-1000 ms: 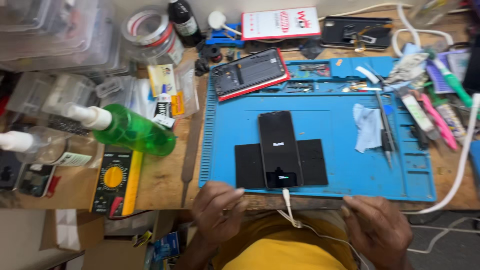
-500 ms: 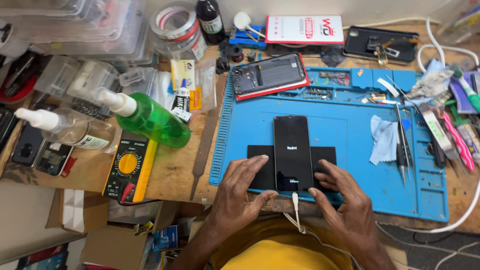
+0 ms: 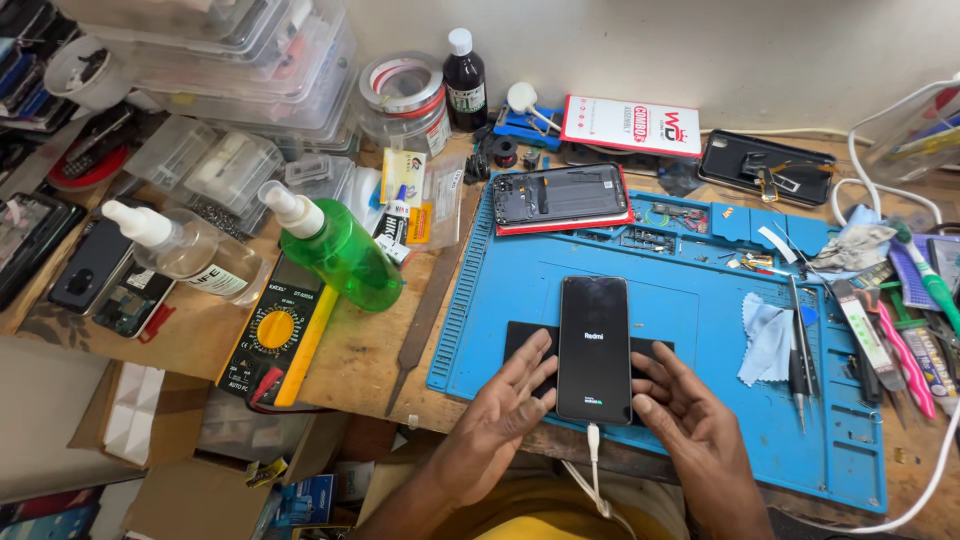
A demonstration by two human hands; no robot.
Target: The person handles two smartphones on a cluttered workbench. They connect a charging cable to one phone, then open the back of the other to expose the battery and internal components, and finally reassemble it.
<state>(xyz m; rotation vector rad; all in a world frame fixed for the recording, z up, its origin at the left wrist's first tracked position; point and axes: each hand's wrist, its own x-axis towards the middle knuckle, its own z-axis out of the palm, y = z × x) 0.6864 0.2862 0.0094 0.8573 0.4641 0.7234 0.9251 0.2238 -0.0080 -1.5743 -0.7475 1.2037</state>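
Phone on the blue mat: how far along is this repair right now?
Done, by the look of it: the phone is closed up, plugged into a white cable, and its screen shows a start-up logo. In hand: the left hand and right hand rest open on either side of it. Left: whether it finishes starting can't be told; a second, opened phone lies further back on the mat.
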